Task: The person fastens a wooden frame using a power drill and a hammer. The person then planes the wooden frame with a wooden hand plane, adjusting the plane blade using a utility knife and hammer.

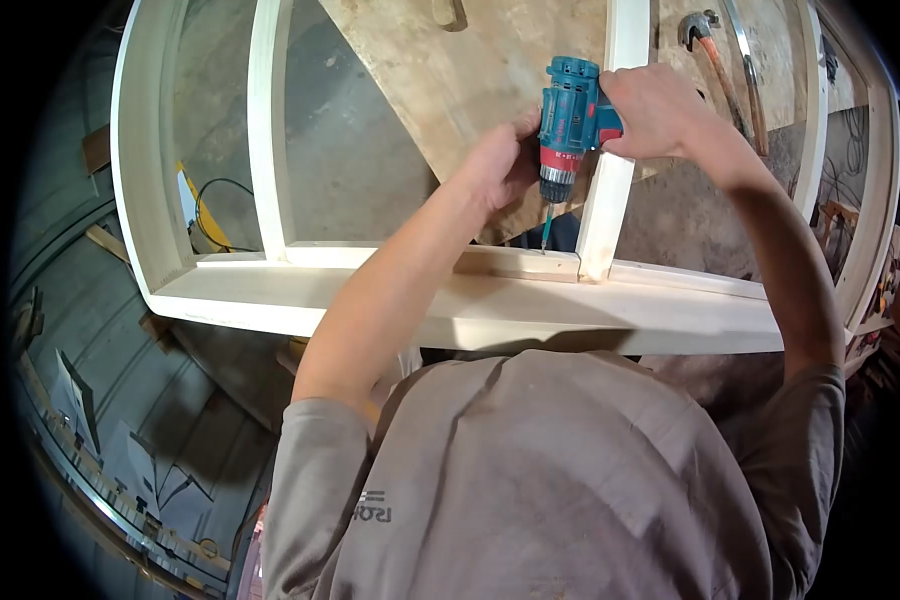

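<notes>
While right hand (pixel 650 112) grips plastic-cased drill (pixel 568 115) | squared wooden batten (pixel 525 263) lies beneath

A creased taupe short-sleeved T-shirt (pixel 580 470) fills the lower centre of the frame, its sleeves (pixel 315 485) loose, a small dark print (pixel 372 507) of bars and letters left of centre.

On my camera I count one left hand (pixel 500 165), one right hand (pixel 655 110), one drill (pixel 568 115), one hammer (pixel 708 55) far right, three crosspieces (pixel 267 130), one wooden frame (pixel 240 295).
</notes>
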